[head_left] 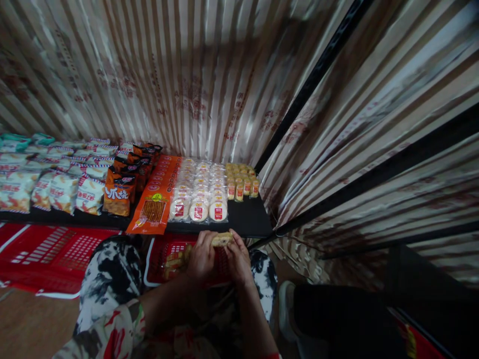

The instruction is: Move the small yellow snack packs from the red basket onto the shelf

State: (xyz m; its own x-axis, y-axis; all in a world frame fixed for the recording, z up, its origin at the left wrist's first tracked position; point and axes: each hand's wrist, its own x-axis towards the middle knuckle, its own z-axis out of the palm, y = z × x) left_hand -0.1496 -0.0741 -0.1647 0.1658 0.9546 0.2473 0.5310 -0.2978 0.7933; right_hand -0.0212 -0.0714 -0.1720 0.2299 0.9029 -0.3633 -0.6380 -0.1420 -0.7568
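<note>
Between my two hands, above a red basket (149, 267), is a small wrapped yellowish snack (222, 240). My left hand (202, 255) grips its left end, and my right hand (238, 254) pinches the right end. More yellowish packets (175, 262) lie inside the basket, partly covered by my left hand and forearm. Just beyond my hands, similar small packets with red and yellow labels (242, 182) stand in rows at the right end of a black shelf (249, 219).
Along the shelf stand round white crackers in clear wrap (198, 212), an orange snack bag (151, 204), black-and-orange bags (119, 192) and white bags (62, 189). Another red basket (48, 254) is at left. Black poles (310, 85) and striped sheeting (209, 75) rise behind. A shoe (286, 309) shows at right.
</note>
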